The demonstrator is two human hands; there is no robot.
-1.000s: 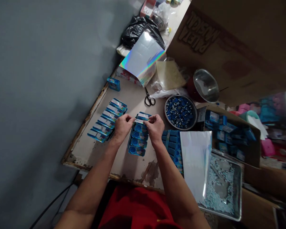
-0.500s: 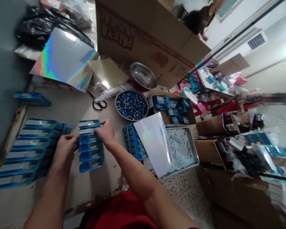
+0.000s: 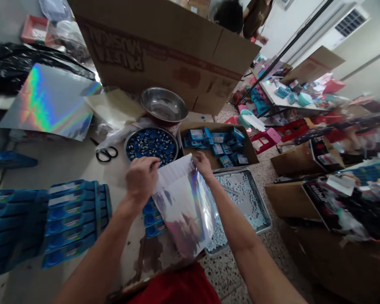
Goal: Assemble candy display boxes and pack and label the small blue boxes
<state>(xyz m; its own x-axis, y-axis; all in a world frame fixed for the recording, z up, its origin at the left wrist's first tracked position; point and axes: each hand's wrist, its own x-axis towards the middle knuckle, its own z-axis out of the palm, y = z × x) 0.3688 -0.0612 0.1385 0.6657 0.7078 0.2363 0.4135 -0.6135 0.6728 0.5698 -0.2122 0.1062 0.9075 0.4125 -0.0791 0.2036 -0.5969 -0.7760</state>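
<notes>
Both my hands are on a shiny holographic sheet (image 3: 185,204) that lies over a row of blue packs at the table's right edge. My left hand (image 3: 141,179) pinches the sheet's upper left corner, fingers closed. My right hand (image 3: 202,164) grips the upper right corner. Rows of blue packs (image 3: 71,221) lie on the table to the left. A round tin of blue caps (image 3: 152,145) sits just beyond my hands.
Scissors (image 3: 105,153), a steel bowl (image 3: 164,105), a larger holographic sheet (image 3: 49,103) and a big cardboard box (image 3: 164,46) stand behind. A carton of blue packs (image 3: 218,143) and a metal tray of small pale pieces (image 3: 243,198) sit right. Another person (image 3: 240,14) is far back.
My hands left the blue packs in the middle of the table and moved right onto the small holographic sheet, gripping its top corners. The camera swung right.
</notes>
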